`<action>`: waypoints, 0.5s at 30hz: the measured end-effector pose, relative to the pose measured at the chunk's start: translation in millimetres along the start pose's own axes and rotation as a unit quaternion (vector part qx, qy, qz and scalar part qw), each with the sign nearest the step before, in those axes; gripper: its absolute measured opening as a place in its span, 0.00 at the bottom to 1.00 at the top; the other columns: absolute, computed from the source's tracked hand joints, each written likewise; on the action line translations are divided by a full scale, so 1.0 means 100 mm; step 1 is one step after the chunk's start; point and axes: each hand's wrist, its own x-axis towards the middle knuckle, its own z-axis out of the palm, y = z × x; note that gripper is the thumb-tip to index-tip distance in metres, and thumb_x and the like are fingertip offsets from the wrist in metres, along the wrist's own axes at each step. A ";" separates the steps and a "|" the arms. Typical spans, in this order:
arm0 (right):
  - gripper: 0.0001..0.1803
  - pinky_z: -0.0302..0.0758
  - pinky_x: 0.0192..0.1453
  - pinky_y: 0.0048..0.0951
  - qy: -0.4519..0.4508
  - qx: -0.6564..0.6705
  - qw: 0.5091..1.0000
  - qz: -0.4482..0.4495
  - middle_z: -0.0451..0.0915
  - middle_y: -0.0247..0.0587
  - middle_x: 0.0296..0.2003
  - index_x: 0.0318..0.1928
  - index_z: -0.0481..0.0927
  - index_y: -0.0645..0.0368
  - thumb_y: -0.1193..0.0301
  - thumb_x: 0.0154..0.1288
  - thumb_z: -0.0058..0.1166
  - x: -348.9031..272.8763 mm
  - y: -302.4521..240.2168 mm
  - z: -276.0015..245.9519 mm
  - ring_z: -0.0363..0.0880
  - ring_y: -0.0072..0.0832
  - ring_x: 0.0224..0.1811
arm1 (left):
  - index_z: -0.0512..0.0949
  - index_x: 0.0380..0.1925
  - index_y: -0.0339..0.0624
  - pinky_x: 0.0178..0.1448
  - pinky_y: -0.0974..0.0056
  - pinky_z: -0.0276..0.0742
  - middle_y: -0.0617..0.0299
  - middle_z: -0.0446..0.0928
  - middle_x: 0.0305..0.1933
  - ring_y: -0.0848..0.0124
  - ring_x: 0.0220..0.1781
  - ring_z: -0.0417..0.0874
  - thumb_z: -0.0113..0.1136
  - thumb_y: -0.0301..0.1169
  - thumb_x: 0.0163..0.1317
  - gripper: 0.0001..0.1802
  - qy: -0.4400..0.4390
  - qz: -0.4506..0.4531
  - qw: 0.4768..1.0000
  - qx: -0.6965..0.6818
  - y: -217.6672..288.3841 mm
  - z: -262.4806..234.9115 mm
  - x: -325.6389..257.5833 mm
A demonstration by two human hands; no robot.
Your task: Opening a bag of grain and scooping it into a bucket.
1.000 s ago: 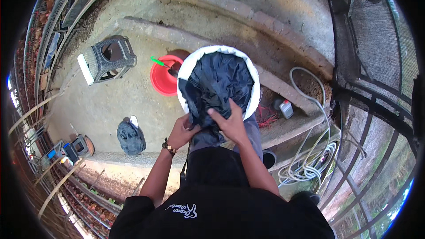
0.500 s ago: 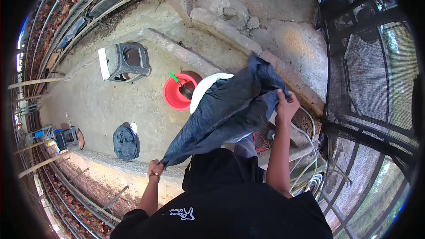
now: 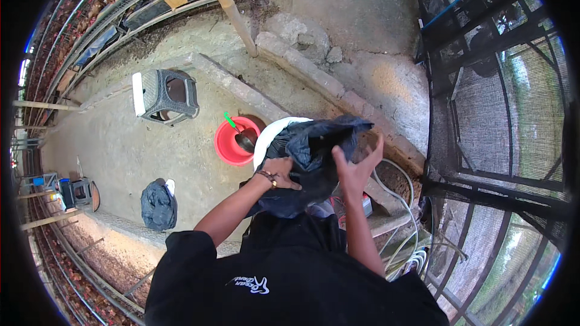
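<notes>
In front of my body a black plastic bag stands bunched, its mouth gaping upward. A white rim, perhaps of a sack, curves along its far left side. My left hand, with bracelets on the wrist, lies against the bag's near left side, its thumb stretched out and some fingertips hidden. On the other side my right hand is raised with fingers spread, close by the bag's right edge. Just left of the bag is a red bucket holding a scoop with a green handle.
A grey plastic stool lies tipped over at the far left. Another dark bundle rests on the concrete floor to the left. A pale hose coils at my right, near a mesh wall. Cages with chickens line the left.
The black bag was stretched wide between both hands; now it is gathered upright. My left hand came in to the bag's near side, and my right hand has let go of the edge.
</notes>
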 end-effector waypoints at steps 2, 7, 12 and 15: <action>0.51 0.64 0.63 0.43 -0.057 -0.001 0.998 0.020 0.59 0.59 0.63 0.68 0.53 0.59 0.65 0.44 0.69 -0.30 0.21 -0.04 0.64 0.46 0.62 | 0.78 0.41 0.38 0.50 0.52 0.77 0.47 0.80 0.42 0.51 0.45 0.82 0.65 0.47 0.47 0.27 -0.002 -0.052 0.995 0.090 0.00 0.06 0.09; 0.17 0.74 0.47 0.41 -0.189 -0.121 0.962 0.153 0.82 0.59 0.34 0.40 0.80 0.69 0.73 0.48 0.57 -0.51 0.81 -0.19 0.83 0.43 0.38 | 0.79 0.27 0.40 0.40 0.54 0.76 0.48 0.80 0.31 0.51 0.37 0.82 0.61 0.39 0.53 0.13 0.233 0.018 0.962 -0.140 -0.75 -0.50 0.09; 0.20 0.75 0.42 0.27 -0.116 -0.028 0.987 0.110 0.83 0.47 0.31 0.41 0.82 0.68 0.83 0.44 0.45 0.09 1.30 -1.22 0.82 0.30 0.34 | 0.81 0.24 0.33 0.28 0.60 0.68 0.58 0.77 0.17 0.73 0.21 0.74 0.62 0.50 0.57 0.26 0.425 -0.193 0.859 -0.212 -2.03 -0.97 -0.43; 0.23 0.69 0.32 0.22 -0.187 -0.039 0.952 0.239 0.78 0.36 0.24 0.45 0.79 0.66 0.84 0.44 0.48 0.23 1.36 -1.84 0.75 0.19 0.25 | 0.84 0.28 0.38 0.37 0.66 0.73 0.63 0.82 0.27 0.74 0.30 0.78 0.66 0.40 0.56 0.15 0.471 -0.340 0.703 -0.410 -2.43 -0.77 -0.70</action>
